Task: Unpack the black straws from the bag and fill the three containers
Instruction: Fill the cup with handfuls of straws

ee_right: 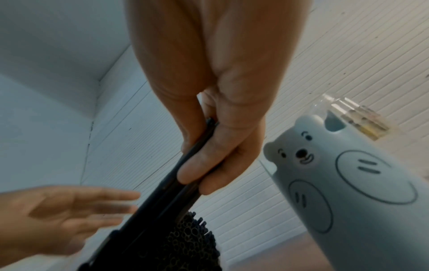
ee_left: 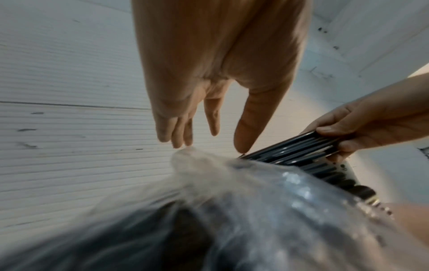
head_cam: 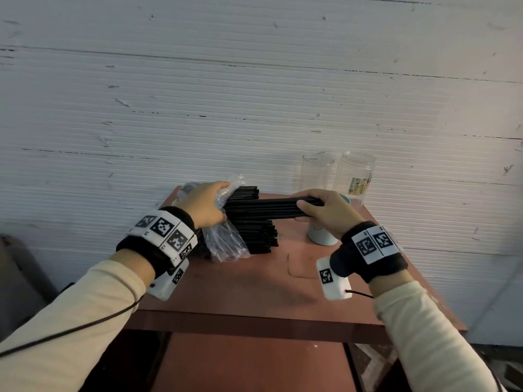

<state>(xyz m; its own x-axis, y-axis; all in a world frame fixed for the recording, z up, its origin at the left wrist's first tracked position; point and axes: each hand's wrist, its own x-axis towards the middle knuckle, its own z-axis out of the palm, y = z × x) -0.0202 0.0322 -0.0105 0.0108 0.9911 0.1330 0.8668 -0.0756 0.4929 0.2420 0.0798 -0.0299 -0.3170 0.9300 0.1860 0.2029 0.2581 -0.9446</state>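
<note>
— Black plastic straws (head_cam: 254, 230): stacked mid-frame on reddish-brown surface (head_cam: 254, 281), half inside clear plastic bag (head_cam: 223, 244).
— Right hand (head_cam: 325, 213)?
— Fingers curled round a small bundle (head_cam: 263, 209).
— Left hand (head_cam: 203, 205)?
— Fingers straight, resting on bag.

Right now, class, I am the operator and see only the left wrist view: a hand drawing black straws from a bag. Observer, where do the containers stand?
Observer: A clear cup and a clear jar stand side by side at the table's far right, both looking empty.
Operator: The third?
Observer: A pale blue bear container stands close beside the right hand, which grips the black straws.
Operator: And the bag?
Observer: The bag lies on the table; the left hand rests on it.
</note>
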